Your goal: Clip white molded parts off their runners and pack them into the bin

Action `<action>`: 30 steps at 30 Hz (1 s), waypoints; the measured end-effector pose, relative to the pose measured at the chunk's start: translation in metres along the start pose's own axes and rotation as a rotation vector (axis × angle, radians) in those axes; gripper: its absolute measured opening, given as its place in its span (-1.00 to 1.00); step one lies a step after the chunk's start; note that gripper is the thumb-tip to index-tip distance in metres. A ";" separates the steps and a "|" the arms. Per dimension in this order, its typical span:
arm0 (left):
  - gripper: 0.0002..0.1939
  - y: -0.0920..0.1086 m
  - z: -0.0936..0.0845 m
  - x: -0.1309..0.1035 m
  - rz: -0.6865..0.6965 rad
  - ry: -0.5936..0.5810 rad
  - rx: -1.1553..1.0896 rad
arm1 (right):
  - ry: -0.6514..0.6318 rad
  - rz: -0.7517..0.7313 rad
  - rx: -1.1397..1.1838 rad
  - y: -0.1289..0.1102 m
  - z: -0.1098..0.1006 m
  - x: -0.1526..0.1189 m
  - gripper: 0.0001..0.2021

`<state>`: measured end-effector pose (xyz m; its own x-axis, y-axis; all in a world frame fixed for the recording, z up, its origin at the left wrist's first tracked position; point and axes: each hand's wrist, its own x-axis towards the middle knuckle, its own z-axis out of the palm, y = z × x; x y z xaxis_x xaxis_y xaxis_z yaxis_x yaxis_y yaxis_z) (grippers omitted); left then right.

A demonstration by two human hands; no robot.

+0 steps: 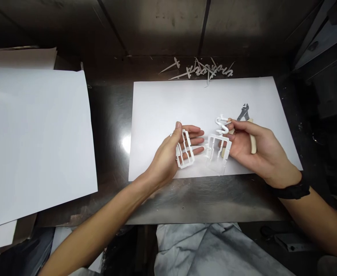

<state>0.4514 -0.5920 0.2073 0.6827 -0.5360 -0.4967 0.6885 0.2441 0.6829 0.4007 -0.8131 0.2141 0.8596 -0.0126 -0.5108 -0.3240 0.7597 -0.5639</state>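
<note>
- With twelve o'clock pointing away from the person, the near edge of the metal tabletop (214, 201) runs across six o'clock of the white sheet (156, 101).
- The left hand (165, 155) comes in from eight o'clock. Its grip is loose: the thumb keeps the left frame (189, 147) against the hand, while the fingers reach out toward three o'clock.
- That frame's long axis runs roughly from eleven to five.
- The right frame (227, 149) lies between the hands, its long axis near half past twelve to half past six; its near end is blurred.
- The left fingertips are just beside this frame; whether they touch it cannot be told.
- The right hand (264, 153) comes in from four o'clock and is nearer to the curled runner (222, 127). Its grip is pinched, thumb and forefinger closed on the runner's side.
- From that pinch, the right frame lies toward seven o'clock, just below the runner and apparently joined to it.
- The pliers (244, 111) seem tucked into the right hand, pale handles among the fingers, nose toward twelve.
- Farthest off, at twelve o'clock beyond the sheet, lies a scatter of white offcuts (211, 70).
</note>
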 end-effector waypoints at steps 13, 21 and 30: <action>-0.81 0.013 0.005 -0.014 -0.296 -0.311 -0.112 | -0.033 -0.004 -0.324 -0.005 -0.004 0.000 -0.93; -0.77 0.038 0.002 -0.015 -0.117 -0.113 -0.124 | -0.093 -0.037 -0.402 -0.023 -0.003 -0.008 -0.82; -0.50 0.034 -0.001 -0.017 -0.098 -0.174 -0.080 | -0.154 -0.045 -1.006 -0.030 -0.005 -0.027 -0.66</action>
<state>0.4635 -0.5745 0.2383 0.5639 -0.6899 -0.4539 0.7713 0.2436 0.5879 0.3854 -0.8386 0.2415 0.8976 0.1101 -0.4268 -0.4112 -0.1396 -0.9008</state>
